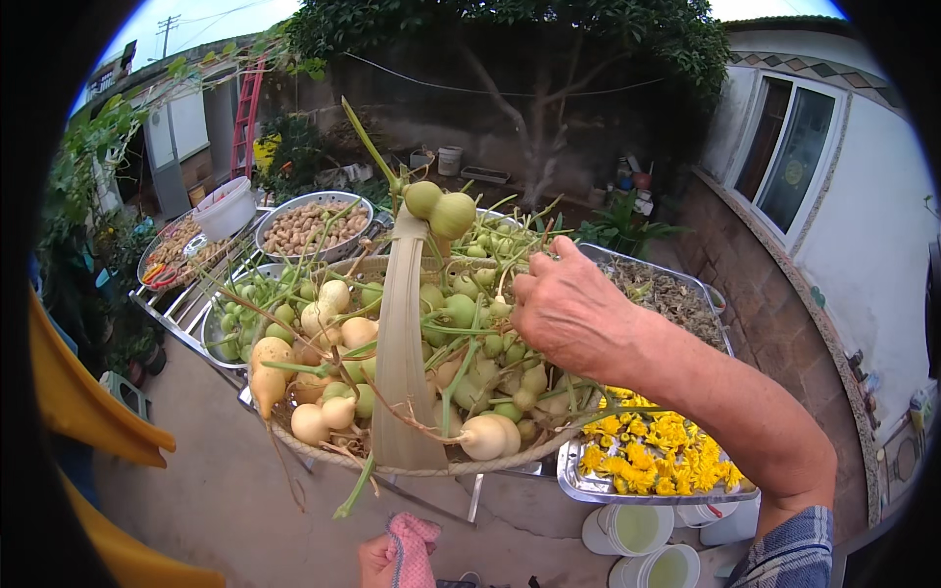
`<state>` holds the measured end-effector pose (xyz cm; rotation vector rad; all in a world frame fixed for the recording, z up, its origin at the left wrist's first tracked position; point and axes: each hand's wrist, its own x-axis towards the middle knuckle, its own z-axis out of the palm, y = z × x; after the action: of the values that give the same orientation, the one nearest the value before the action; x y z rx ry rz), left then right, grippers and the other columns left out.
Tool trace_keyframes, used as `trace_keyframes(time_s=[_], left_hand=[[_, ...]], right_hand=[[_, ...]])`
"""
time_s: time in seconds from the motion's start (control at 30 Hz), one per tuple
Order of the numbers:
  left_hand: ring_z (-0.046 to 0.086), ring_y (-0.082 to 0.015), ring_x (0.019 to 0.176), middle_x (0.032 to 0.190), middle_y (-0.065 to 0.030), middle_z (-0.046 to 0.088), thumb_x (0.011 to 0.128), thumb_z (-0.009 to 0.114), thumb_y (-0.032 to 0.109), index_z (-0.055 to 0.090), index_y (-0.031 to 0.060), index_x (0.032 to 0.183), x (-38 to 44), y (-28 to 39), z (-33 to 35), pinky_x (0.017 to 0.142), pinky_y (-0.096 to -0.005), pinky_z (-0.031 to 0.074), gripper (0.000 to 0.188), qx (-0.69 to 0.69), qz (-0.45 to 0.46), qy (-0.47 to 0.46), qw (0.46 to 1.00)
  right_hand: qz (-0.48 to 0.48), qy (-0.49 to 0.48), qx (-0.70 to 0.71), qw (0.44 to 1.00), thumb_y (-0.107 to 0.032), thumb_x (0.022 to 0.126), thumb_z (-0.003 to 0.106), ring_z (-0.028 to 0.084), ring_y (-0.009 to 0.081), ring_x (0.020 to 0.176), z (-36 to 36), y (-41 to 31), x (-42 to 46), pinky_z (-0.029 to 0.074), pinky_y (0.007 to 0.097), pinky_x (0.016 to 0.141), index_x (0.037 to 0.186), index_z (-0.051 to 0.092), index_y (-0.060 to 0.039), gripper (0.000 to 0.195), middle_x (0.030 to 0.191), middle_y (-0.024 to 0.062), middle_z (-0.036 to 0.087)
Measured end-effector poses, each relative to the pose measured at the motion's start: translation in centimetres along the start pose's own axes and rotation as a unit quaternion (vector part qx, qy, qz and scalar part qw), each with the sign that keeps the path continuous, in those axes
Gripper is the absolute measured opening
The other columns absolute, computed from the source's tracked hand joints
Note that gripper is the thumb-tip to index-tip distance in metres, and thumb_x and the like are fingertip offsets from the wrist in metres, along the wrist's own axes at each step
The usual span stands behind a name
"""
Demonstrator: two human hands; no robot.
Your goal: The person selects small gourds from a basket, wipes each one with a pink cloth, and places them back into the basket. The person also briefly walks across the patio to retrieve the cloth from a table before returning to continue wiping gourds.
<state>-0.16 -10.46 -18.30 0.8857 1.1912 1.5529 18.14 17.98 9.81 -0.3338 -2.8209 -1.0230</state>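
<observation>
A woven basket [500, 464] with a broad flat handle [408, 353] stands before me, heaped with small bottle gourds, some pale tan and others green. A green gourd [450, 214] with a long cut stem rests up at the top of the handle. My right hand [566, 301] reaches over the basket's right side with its fingers curled; its fingertips are partly hidden, and I cannot tell if they grip a stem. Low in the view, my left hand [376, 560] holds a pink cloth [413, 547]. One tan gourd [485, 437] lies near the front rim, its stem pointing left.
A metal tray of yellow flowers [654, 456] sits right of the basket, with a tray of dried plant matter [662, 294] behind. Peanuts [316, 228] fill a colander at back left. Buckets [632, 529] stand below right. A metal rack [184, 323] carries the containers.
</observation>
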Motion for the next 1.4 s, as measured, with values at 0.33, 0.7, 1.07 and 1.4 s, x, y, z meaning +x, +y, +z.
trace_keyframes(time_s=[0.33, 0.7, 1.07, 1.4], left_hand=[[0.070, -0.0234, 0.090, 0.107, -0.0182, 0.071, 0.090, 0.069, 0.009, 0.069, -0.0084, 0.106, 1.8, -0.6, -2.7, 0.081, -0.0367, 0.058, 0.023, -0.025, -0.005, 0.016, 1.000], [0.065, -0.0113, 0.073, 0.089, -0.0084, 0.072, 0.089, 0.067, 0.005, 0.070, -0.0054, 0.101, 6.1, -0.8, -9.7, 0.066, -0.0255, 0.053, 0.016, -0.016, -0.060, -0.080, 0.995], [0.061, -0.0074, 0.068, 0.084, -0.0043, 0.071, 0.092, 0.066, 0.008, 0.069, -0.0049, 0.100, 7.9, -3.4, -14.2, 0.060, -0.0238, 0.050, 0.016, -0.007, -0.105, -0.173, 0.979], [0.061, -0.0087, 0.068, 0.086, -0.0067, 0.072, 0.096, 0.067, 0.014, 0.071, -0.0053, 0.099, 6.5, -1.3, -9.2, 0.061, -0.0249, 0.051, 0.020, 0.017, -0.105, -0.101, 0.989]], right_hand=[[0.085, 0.037, -0.056, 0.994, -0.011, 0.072, 0.067, 0.065, 0.0250, 0.078, -1.5, 6.6, 2.7, 0.049, 0.0393, 0.069, 0.068, 0.070, -0.0076, 0.007, 0.079, 0.0064, 0.066], [0.184, -0.048, -0.119, 0.974, -0.016, 0.077, 0.065, 0.064, 0.0244, 0.077, -1.0, 5.8, 3.2, 0.048, 0.0399, 0.067, 0.070, 0.068, -0.0080, 0.011, 0.079, 0.0071, 0.064], [0.282, -0.050, 0.077, 0.955, -0.016, 0.075, 0.067, 0.066, 0.0378, 0.082, -2.3, 1.0, 2.2, 0.053, 0.0478, 0.072, 0.086, 0.068, -0.0022, 0.017, 0.085, 0.0173, 0.065], [0.212, -0.182, 0.120, 0.953, -0.026, 0.064, 0.071, 0.066, 0.0372, 0.075, 1.5, -0.1, 1.4, 0.053, 0.0468, 0.066, 0.074, 0.067, 0.0001, 0.028, 0.078, 0.0192, 0.065]])
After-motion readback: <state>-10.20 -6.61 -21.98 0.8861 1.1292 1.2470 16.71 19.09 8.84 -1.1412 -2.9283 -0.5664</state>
